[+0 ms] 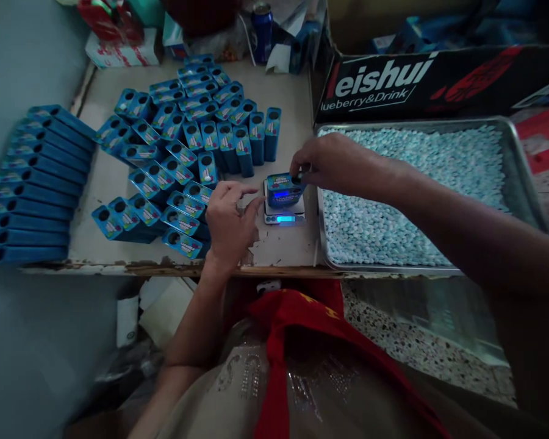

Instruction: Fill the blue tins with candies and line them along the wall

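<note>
A small blue tin stands on a little digital scale with a glowing display, near the table's front edge. My right hand hovers over the tin's top hole with its fingertips pinched together; whatever they pinch is too small to see. My left hand rests on the table just left of the scale, fingers loosely curled, holding nothing that shows. It lies against the nearest of several blue tins lying in a pile.
A metal tray full of pale blue candies sits right of the scale. Rows of blue tins are stacked at far left. A black drink carton and a can stand behind.
</note>
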### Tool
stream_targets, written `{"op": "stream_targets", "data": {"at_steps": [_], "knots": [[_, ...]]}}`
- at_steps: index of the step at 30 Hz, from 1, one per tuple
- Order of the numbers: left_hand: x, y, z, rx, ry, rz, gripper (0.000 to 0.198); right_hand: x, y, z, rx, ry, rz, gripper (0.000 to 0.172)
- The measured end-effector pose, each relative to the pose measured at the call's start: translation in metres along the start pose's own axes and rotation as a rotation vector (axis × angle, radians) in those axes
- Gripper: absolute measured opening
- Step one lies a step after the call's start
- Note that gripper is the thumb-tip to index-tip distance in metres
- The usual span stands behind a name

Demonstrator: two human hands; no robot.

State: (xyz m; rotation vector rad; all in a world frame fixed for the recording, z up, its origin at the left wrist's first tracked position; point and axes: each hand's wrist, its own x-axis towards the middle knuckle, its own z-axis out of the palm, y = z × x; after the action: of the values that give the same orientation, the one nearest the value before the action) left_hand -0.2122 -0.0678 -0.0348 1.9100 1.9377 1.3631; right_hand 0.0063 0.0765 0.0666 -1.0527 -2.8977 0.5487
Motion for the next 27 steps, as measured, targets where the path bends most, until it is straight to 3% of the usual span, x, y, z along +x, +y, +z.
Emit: {"op": "stream_targets", "data": {"at_steps": [4,8,11,14,16,18,22,27], "knots": [[-0.004,-0.003,0.002,-0.001,0.021,0.054,0.016,0.003,-0.019,-0.005,-0.115,-0.069,0.073,0.038],[-0.006,0.000,-0.006,0.013,0.017,0.072,0.018,-0.001,-0.024,-0.010,-0.082,0.016,0.140,0.027],[-0.010,0.005,-0.019,0.011,0.003,0.075,0.017,-0.021,-0.010,-0.010,-0.137,0.051,0.260,0.023],[-0.016,0.009,-0.028,0.010,-0.005,0.096,0.014,-0.056,0.017,0.010,-0.218,-0.038,0.461,0.018],[-0.019,0.010,-0.028,0.016,-0.026,0.097,0.013,-0.081,0.035,0.035,-0.225,-0.138,0.496,0.037],[-0.021,0.011,-0.023,0.022,-0.059,0.078,0.013,-0.102,0.049,0.062,-0.211,-0.161,0.430,0.052],[-0.021,0.013,-0.015,0.060,-0.117,0.044,0.015,-0.118,0.062,0.086,-0.193,-0.128,0.369,0.029],[-0.019,0.020,-0.018,0.124,-0.118,0.009,0.020,-0.114,0.070,0.065,0.120,0.041,0.550,0.012]]}}
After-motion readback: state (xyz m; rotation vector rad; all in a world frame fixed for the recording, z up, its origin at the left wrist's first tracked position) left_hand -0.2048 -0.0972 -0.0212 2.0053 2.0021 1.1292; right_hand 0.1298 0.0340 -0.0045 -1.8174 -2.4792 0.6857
